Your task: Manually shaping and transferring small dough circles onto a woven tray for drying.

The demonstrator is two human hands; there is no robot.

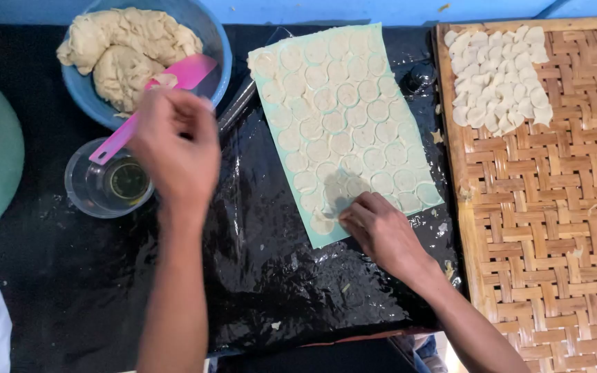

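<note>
On black plastic — right hand [379, 231] pinching dough sheet [343, 124] edge, left hand [174, 148] loosely curled, empty — above clear cup [108, 183]

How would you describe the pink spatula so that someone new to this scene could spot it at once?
Start at the blue bowl of dough at the top left of the black work surface. The pink spatula leans out of it, its handle slanting down over the small clear bowl, partly behind the left hand. It is the only bright pink thing there.
</note>
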